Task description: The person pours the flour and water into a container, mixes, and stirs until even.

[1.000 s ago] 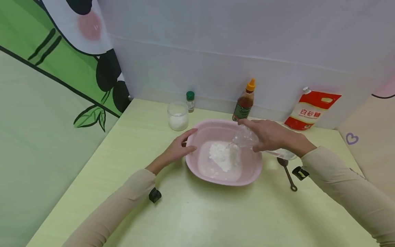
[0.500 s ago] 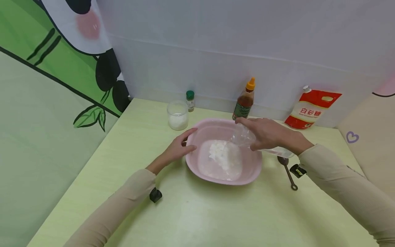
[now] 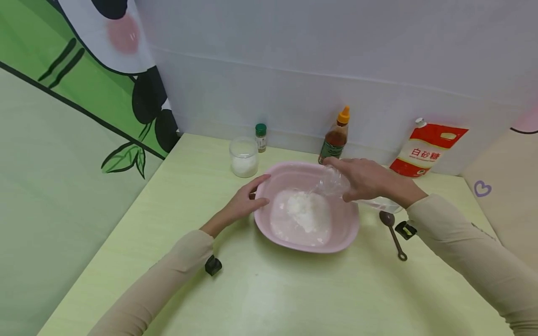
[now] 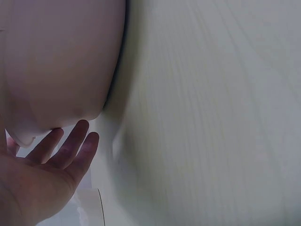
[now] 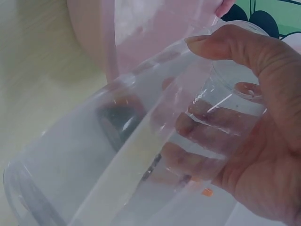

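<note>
A pink plastic basin (image 3: pixel 307 247) holds a heap of white powder (image 3: pixel 304 210) with liquid around it. My left hand (image 3: pixel 245 200) holds the basin's left rim, thumb over the edge; in the left wrist view its fingertips (image 4: pixel 82 125) touch the outer wall. With my right hand (image 3: pixel 365 179) I grip a clear carafe (image 5: pixel 89 127) around its narrowed upper part. The carafe is tipped over the basin's right side, mouth low towards the powder, and a thin stream runs from it. Water shows inside, and the right fingers show through the clear wall.
A clear glass jar of white grains (image 3: pixel 244 161) and a green-capped spice jar (image 3: pixel 261 137) stand behind left. An orange-capped sauce bottle (image 3: pixel 335 137) stands behind the basin. A red and white sugar pouch (image 3: pixel 424 149) leans at the back right. A dark spoon (image 3: pixel 395 235) lies right.
Liquid has spread further around the powder, whose heap looks wetter and less sharply edged. Both hands keep nearly the same place, with the carafe still tipped.
</note>
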`<state>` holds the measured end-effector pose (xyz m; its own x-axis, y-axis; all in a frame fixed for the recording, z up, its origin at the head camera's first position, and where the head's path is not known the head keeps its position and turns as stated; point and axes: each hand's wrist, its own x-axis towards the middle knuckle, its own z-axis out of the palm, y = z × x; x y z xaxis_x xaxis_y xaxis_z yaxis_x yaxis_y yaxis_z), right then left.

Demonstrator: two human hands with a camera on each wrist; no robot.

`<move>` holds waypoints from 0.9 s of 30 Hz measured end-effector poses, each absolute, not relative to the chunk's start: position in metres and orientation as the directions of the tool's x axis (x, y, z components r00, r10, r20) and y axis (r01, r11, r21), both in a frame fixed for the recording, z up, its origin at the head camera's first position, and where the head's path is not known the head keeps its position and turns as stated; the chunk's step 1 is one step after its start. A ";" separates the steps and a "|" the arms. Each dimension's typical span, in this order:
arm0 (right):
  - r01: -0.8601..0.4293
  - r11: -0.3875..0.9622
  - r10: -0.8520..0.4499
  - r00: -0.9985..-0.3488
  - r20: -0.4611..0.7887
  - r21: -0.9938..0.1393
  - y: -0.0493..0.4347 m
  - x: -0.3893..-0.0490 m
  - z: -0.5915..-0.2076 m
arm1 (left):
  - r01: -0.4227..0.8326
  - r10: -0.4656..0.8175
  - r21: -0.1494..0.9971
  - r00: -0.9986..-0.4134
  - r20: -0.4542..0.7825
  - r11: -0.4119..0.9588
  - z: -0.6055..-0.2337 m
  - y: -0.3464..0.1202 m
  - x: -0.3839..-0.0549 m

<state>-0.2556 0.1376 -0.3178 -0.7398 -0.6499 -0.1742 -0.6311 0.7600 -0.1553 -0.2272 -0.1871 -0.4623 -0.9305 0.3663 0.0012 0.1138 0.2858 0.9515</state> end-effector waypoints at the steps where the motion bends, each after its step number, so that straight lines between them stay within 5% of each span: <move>1: -0.633 0.758 -0.652 -0.738 -0.173 -0.153 0.138 -0.256 -0.318 | 0.116 0.367 0.951 -0.930 0.003 0.286 -0.463 -0.187 -0.227; 27: -0.596 0.784 -0.621 -0.756 -0.206 -0.174 0.146 -0.251 -0.318 | 0.110 0.361 0.950 -0.932 -0.004 0.293 -0.463 -0.185 -0.229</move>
